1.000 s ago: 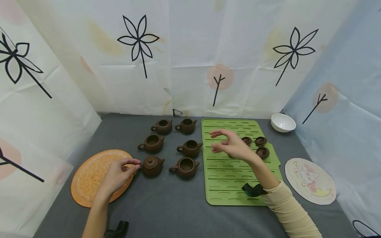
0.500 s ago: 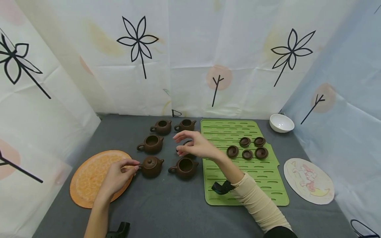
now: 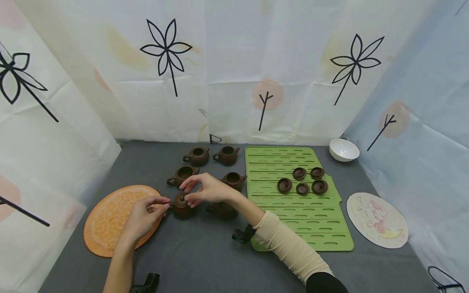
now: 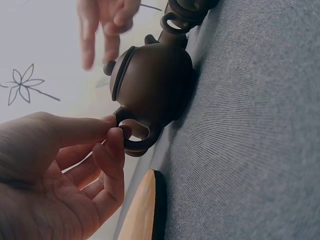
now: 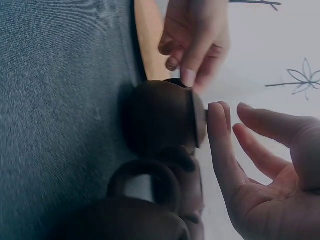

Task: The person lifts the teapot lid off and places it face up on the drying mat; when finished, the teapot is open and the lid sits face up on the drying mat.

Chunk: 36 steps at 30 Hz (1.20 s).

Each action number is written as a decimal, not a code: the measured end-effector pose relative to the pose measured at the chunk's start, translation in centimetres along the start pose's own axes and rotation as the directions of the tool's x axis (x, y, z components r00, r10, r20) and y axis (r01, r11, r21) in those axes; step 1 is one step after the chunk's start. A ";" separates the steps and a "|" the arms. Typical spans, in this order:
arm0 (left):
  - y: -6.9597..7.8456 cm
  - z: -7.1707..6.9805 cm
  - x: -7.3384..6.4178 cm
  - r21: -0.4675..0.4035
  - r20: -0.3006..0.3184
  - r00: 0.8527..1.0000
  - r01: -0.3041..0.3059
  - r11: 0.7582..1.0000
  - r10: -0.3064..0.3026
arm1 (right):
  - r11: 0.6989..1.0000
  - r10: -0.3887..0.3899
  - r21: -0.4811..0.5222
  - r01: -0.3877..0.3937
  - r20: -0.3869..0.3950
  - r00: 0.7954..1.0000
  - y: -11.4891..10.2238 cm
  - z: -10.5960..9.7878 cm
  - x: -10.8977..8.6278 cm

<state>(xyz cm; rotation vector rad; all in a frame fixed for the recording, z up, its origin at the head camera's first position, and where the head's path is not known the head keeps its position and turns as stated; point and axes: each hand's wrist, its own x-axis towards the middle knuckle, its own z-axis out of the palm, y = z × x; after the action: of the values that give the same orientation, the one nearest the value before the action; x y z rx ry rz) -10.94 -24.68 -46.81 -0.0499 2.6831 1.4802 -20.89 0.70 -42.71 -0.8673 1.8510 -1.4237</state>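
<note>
A small dark brown lidded teapot point(image 3: 181, 211) stands on the grey cloth, left of centre. My left hand point(image 3: 143, 216) pinches its loop handle point(image 4: 140, 145) between thumb and fingertips. Over the lid, my right hand point(image 3: 210, 188) hovers with thumb and fingers apart. In the right wrist view, one fingertip of that right hand point(image 5: 270, 175) is right at the lid's knob, and nothing is held between its fingers. Behind and beside stand several lidless brown teapots, such as the far left one point(image 3: 198, 156); the right arm and hand partly cover the nearer ones.
On the right lies a green ribbed mat point(image 3: 300, 228) bearing several small brown lids, one of them a lid point(image 3: 284, 185) at its left. A round orange mat point(image 3: 106, 219) is at the left. A white bowl point(image 3: 343, 150) and a pale oval mat point(image 3: 377, 221) are at the far right.
My right hand has swept left from above the green mat, past the open teapots, to the lidded one. My left hand has kept its pinch on the handle.
</note>
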 end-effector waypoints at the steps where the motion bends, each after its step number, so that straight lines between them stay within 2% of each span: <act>1: 0.0 0.0 0.0 0.002 0.001 1.000 0.002 1.000 -0.002 | 1.000 0.007 -0.010 -0.007 0.001 1.000 0.0 0.2 0.3; 9: 0.1 -0.1 -0.2 -0.006 0.004 1.000 0.018 1.000 -0.018 | 0.992 0.019 -0.122 -0.023 -0.035 0.999 0.6 1.2 1.6; 15: 0.1 -0.1 -0.2 -0.005 -0.001 1.000 0.018 1.000 -0.018 | 0.989 0.030 -0.141 -0.038 -0.053 0.998 0.4 1.4 1.8; 20: 0.2 -0.1 -0.1 -0.007 0.000 1.000 0.011 1.000 -0.011 | 0.992 0.025 -0.119 -0.033 -0.064 0.998 0.2 1.0 1.5; 26: 0.2 -0.1 -0.2 0.000 -0.002 1.000 0.003 1.000 -0.003 | 0.998 -0.008 -0.063 0.003 -0.087 0.996 -0.2 -0.6 0.1; 36: 0.1 -0.1 -0.2 0.002 -0.002 1.000 -0.014 1.000 0.014 | 0.997 -0.048 -0.069 0.036 -0.180 0.982 -0.7 -4.2 -4.0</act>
<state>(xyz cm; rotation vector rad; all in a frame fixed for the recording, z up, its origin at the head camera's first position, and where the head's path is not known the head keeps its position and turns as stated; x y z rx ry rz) -10.75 -24.76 -46.66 -0.0330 2.6926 1.4819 -21.94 6.14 -40.77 -0.8357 2.0354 -1.5194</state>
